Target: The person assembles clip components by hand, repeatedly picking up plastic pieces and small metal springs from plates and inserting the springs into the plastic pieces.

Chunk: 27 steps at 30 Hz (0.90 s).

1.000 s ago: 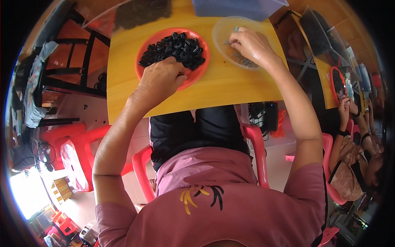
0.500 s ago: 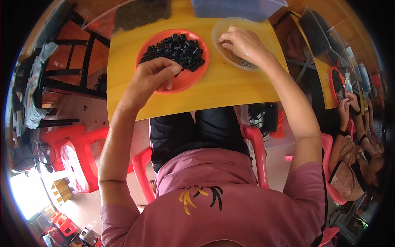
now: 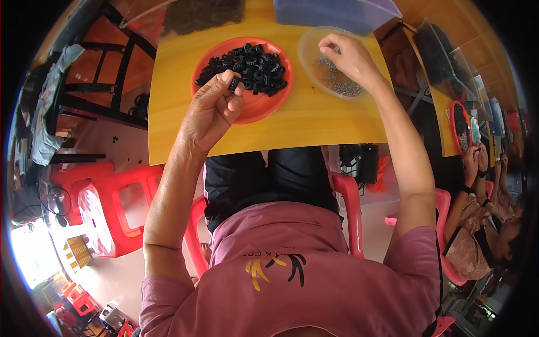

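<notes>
Between the thumb and fingers of my left hand (image 3: 209, 112) is a small black plastic part (image 3: 233, 84) with a ridged side. That hand is raised over the near left of a red-orange plate (image 3: 259, 111), which bears a heap of similar black parts (image 3: 264, 67). My right hand (image 3: 352, 60) is over a clear round plastic bowl (image 3: 307, 48), thumb and forefinger pinched together. Inside the bowl lie many tiny silvery metal pieces that look like small springs (image 3: 343, 87). Whatever is in the right fingertips is too small to make out.
Both dishes stand on a yellow wood-look table (image 3: 185, 126). At its far side are a clear bin of black parts (image 3: 202, 16) and a bluish translucent bin (image 3: 337, 16). On the right, another person (image 3: 469, 241) works at a table with a red plate (image 3: 461, 126).
My left hand has turned upward from the plate, bringing the black part into view. My right hand has shifted slightly within the bowl, uncovering more metal pieces. The whole view has tilted a little.
</notes>
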Tool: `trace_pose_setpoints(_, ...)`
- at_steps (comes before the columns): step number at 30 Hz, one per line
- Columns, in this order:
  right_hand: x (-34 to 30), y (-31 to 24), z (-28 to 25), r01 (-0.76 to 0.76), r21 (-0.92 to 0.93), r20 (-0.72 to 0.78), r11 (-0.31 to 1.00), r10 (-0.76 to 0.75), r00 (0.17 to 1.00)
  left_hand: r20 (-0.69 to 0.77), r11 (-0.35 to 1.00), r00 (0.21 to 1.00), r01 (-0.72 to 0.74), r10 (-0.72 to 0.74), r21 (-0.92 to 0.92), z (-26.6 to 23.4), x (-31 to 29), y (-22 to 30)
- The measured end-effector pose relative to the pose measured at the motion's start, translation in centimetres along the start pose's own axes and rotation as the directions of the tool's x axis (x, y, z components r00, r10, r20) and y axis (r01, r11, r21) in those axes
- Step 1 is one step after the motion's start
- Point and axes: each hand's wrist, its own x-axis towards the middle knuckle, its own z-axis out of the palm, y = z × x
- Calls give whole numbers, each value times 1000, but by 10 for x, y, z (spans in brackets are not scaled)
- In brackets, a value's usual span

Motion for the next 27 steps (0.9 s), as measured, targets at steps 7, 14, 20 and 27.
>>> trace_pose_setpoints(7,-4,-6,-14,26,-170,92,985,-10,996,-127,993,990,-48,61,106,4,-3,2)
trace_pose_setpoints(14,-6,-14,-5,134,-281,187,950,-83,979,-116,990,993,-20,37,140,7,-6,2)
trace_pose_setpoints(20,-6,-13,0,147,-286,196,947,-93,976,-124,984,991,-19,42,175,8,-9,-1)
trace_pose_setpoints(27,-8,-12,-1,153,-225,28,962,-150,988,-119,981,992,-12,36,196,9,-10,0)
